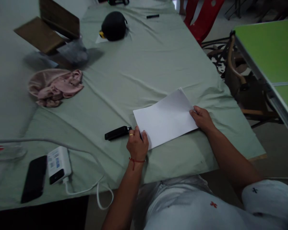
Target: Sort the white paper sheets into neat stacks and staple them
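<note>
A stack of white paper (166, 118) lies at a slant near the front of the cloth-covered table, its surface slightly bowed. My right hand (203, 118) grips its right edge, thumb on top. At the lower left edge, my left hand (137, 145) is closed, with its thumb against the paper; the contact of its other fingers is partly hidden. A black stapler (117, 133) lies just left of these fingers, and its right end goes out of sight behind them. A dark bit shows between thumb and forefinger, too small to name.
Left on the green cloth (139, 64) are a crumpled pink cloth (57, 86), a cardboard box (60, 38), a white power bank (60, 163) with a cable, and a black phone (34, 179). A black cap-like object (114, 26) and a marker (153, 16) lie farther back.
</note>
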The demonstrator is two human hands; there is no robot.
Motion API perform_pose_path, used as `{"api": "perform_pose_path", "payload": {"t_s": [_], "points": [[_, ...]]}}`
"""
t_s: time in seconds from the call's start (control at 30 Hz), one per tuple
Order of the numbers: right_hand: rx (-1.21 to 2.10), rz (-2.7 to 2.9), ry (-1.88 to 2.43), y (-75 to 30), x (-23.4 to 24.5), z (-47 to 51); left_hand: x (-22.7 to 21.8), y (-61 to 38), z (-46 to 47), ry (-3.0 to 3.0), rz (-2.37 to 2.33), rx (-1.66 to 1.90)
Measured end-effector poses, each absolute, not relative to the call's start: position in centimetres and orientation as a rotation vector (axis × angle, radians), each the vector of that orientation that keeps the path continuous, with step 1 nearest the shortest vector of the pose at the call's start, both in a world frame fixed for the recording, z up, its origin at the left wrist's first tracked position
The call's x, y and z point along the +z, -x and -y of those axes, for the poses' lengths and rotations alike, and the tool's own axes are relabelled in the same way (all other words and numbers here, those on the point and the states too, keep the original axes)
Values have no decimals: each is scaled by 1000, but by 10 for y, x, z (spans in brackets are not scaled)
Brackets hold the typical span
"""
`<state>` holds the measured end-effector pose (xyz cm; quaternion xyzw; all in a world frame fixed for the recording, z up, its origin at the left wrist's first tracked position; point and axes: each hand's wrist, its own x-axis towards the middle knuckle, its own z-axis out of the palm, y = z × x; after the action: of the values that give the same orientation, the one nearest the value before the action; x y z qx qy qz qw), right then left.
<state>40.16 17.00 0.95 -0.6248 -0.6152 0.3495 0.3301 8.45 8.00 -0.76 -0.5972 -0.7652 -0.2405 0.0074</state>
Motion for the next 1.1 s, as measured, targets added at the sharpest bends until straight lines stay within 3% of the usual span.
{"api": "perform_pose_path", "payload": {"t_s": [0.2, 0.4, 0.77, 1.1], "points": [[876, 1609, 1644, -401, 13, -169, -5, -83, -78, 2167, 2048, -977], [909, 1586, 1630, -399, 15, -168, 1, -85, -79, 2383, 1649, -952], [927, 1582, 1634, -400, 12, -169, -4, -87, -81, 2034, 2220, -792], [892, 1590, 1628, -400, 13, -169, -7, -89, -80, 2051, 2245, -709]]}}
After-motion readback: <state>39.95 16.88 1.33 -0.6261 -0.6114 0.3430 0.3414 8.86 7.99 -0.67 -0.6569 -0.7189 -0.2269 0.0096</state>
